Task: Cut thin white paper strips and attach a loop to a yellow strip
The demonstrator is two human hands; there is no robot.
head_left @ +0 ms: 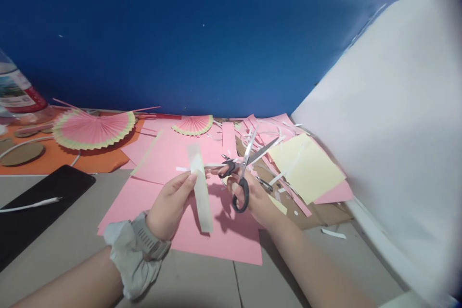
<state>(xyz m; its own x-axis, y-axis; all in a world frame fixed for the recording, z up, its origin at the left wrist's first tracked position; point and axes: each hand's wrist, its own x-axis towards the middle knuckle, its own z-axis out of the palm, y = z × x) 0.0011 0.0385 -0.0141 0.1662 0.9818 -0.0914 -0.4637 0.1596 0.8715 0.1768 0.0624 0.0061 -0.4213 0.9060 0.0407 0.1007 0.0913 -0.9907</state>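
Note:
My left hand pinches a pale yellow paper strip between thumb and fingers, holding it nearly upright above the pink sheets. Black-handled scissors hang in my right hand, blades spread and pointing up and away to the right. My right fingertips reach toward the strip; a thin white sliver crosses there, and I cannot tell which hand grips it. Beneath both hands lie large pink paper sheets.
Pleated pink fans with yellow edges lie at the back left on orange paper. A black tablet-like slab and a bottle are at left. Yellow paper and scraps cover cardboard at right. Blue and white walls enclose the back and right.

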